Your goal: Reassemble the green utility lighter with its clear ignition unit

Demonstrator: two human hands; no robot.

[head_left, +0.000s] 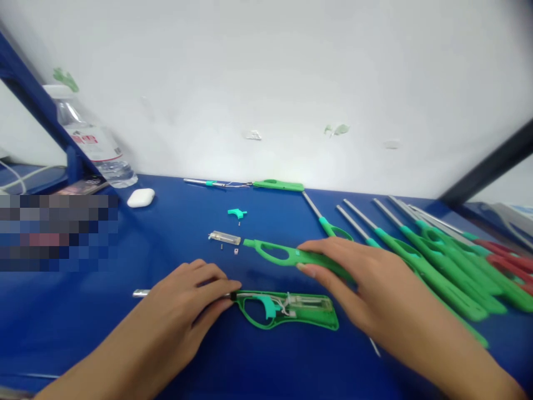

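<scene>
My left hand [187, 303] is closed around the metal tube [140, 293] of an opened gas lighter, near its black collar. The lighter's green half shell [306, 321] lies open side up on the table, with a teal trigger [270, 306], thin wires and a clear fuel tank [310, 301] inside. Above it, my right hand [362, 272] pinches the other green shell half [278, 255], whose loop end points left. Just beyond are a loose clear fuel tank [225, 238], a loose teal trigger [237, 213] and a few tiny parts.
Several assembled green lighters [420, 261] and red ones [510, 261] lie in a row at the right. A disassembled lighter [278, 185] rests along the white wall. At the back left are a water bottle [95, 144] and a white case [141, 198] on the blue table [175, 233].
</scene>
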